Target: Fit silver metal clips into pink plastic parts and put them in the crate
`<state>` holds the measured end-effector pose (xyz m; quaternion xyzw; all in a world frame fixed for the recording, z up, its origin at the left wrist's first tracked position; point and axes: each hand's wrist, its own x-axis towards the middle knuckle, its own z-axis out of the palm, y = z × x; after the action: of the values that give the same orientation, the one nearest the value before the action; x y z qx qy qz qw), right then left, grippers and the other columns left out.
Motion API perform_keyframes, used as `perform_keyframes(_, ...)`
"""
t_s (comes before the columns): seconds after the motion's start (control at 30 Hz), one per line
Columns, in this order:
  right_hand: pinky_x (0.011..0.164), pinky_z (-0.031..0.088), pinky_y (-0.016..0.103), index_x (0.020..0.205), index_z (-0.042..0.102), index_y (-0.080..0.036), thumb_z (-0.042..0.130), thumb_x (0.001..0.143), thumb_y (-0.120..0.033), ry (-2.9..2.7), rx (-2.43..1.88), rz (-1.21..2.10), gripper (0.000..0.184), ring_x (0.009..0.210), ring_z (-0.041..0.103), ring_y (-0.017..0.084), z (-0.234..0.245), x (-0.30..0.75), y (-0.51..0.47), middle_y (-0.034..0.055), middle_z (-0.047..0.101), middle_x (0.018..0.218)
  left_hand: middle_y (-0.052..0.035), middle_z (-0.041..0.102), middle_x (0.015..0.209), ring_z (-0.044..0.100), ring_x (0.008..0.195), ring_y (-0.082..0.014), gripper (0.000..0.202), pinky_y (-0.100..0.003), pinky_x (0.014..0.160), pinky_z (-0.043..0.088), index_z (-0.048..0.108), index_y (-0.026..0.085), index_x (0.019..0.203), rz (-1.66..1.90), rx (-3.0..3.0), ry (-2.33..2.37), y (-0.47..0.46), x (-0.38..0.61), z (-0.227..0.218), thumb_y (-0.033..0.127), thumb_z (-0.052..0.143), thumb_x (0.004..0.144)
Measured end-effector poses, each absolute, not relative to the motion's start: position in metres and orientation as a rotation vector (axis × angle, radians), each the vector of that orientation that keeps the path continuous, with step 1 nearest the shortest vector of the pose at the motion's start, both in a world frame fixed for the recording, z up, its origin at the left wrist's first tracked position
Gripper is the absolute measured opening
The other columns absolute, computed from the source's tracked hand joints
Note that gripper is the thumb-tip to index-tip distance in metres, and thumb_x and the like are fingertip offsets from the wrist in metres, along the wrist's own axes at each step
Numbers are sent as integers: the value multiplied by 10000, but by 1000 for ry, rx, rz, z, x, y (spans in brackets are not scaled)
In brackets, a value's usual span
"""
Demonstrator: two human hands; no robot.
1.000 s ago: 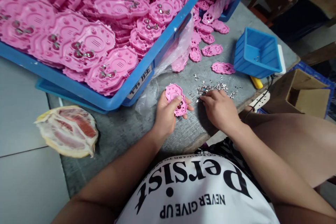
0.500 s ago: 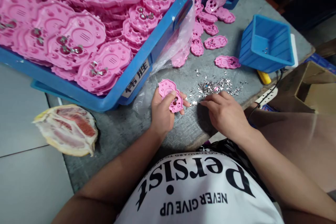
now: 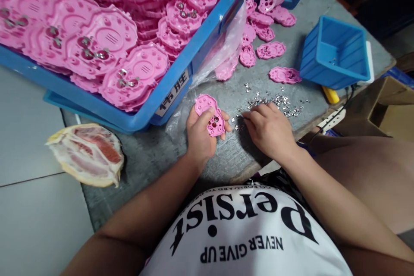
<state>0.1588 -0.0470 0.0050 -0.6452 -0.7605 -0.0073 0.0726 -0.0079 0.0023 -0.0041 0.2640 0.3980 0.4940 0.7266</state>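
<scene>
My left hand (image 3: 201,133) grips a pink plastic casing (image 3: 215,126) with a wavy rim, its thumb pressed across the inner face. Near the thumb, the casing shows small round holes with dark red in them. To the right, my right hand (image 3: 270,131) is at the near side of a scatter of small shiny metal pieces (image 3: 287,105). Its fingers are drawn together and point down at the table; whether a piece is between the fingertips is hidden.
A big blue crate (image 3: 129,121) full of stacked pink casings with metal pieces fitted stands at upper left. Loose pink casings (image 3: 271,50) lie beyond the scatter. A small blue bin (image 3: 339,71) stands at right, a cut pomelo (image 3: 86,153) at left. A cardboard box (image 3: 375,112) sits past the table edge.
My right hand has moved slightly left and up over the metal pieces, covering more of them. The left hand still holds the casing in place. The whole view has shifted a little.
</scene>
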Motion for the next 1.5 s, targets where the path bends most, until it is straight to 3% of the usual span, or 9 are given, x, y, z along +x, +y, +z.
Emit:
perform_keyframes(0.1, 768, 399, 413, 963, 775, -152, 528, 1006, -249, -2274, -1952, -48, 269, 879, 509, 294, -2, 153, -30, 148, 689, 914, 15, 689, 659, 642, 465, -157, 271, -221, 337, 365, 504, 228, 912, 1077, 593, 906, 2, -7, -3, 350, 705, 778)
perform_keyframes(0.3, 764, 413, 394, 866, 731, -155, 511, 957, -157, -2194, -1964, 52, 238, 876, 563, 285, -9, 150, -22, 151, 692, 897, 12, 705, 696, 692, 544, -182, 264, -223, 356, 367, 507, 240, 966, 1058, 595, 922, 0, -5, -5, 342, 685, 799)
perform_keyframes(0.53, 641, 403, 312, 838, 654, -219, 617, 872, -279, -1560, -1811, 757, 79, 643, 562, 167, 2, 162, -33, 22, 679, 737, 5, 717, 758, 672, 522, -153, 303, -218, 402, 432, 494, 217, 1032, 986, 716, 863, -3, -1, -10, 324, 674, 812)
perform_keyframes(0.67, 611, 401, 305, 816, 670, -211, 649, 841, -330, -1403, -1694, 989, 124, 607, 544, 149, 5, 159, -35, 3, 659, 693, 14, 711, 804, 676, 559, -140, 404, -203, 423, 445, 478, 221, 1037, 959, 788, 880, -5, 0, -10, 235, 748, 736)
perform_keyframes(1.03, 589, 410, 287, 799, 692, -192, 725, 799, -379, -1237, -1546, 1136, 190, 588, 518, 120, 6, 149, -39, -1, 683, 685, 34, 684, 780, 664, 536, -128, 463, -177, 383, 425, 480, 221, 1028, 984, 890, 1011, -5, 3, -17, 154, 781, 684)
perform_keyframes(1.27, 497, 339, 276, 723, 639, -198, 869, 673, -551, -1010, -1546, 1208, 424, 494, 457, 108, 3, 142, -39, -40, 579, 571, 56, 670, 750, 652, 529, -116, 428, -176, 395, 430, 489, 225, 1014, 1055, 957, 1079, -6, 5, -19, 156, 766, 696)
perform_keyframes(1.33, 502, 322, 283, 703, 640, -203, 844, 709, -560, -992, -1558, 1211, 411, 488, 432, 109, 1, 142, -40, -43, 554, 553, 58, 668, 744, 646, 530, -115, 431, -181, 409, 431, 494, 231, 1011, 1071, 935, 1046, -7, 5, -20, 185, 794, 705)
perform_keyframes(1.4, 568, 378, 297, 701, 651, -209, 816, 756, -521, -995, -1541, 1152, 357, 559, 481, 128, -1, 142, -41, -26, 577, 611, 43, 681, 768, 656, 561, -123, 432, -200, 446, 460, 506, 235, 1015, 1094, 877, 955, -9, 5, -20, 291, 831, 736)
perform_keyframes(1.5, 857, 471, 364, 685, 679, -215, 791, 794, -415, -1039, -1508, 982, 254, 893, 619, 198, -4, 143, -41, 41, 672, 876, -29, 737, 928, 737, 808, -192, 496, -298, 670, 587, 566, 229, 1073, 1111, 738, 758, -12, 5, -17, 602, 767, 817)
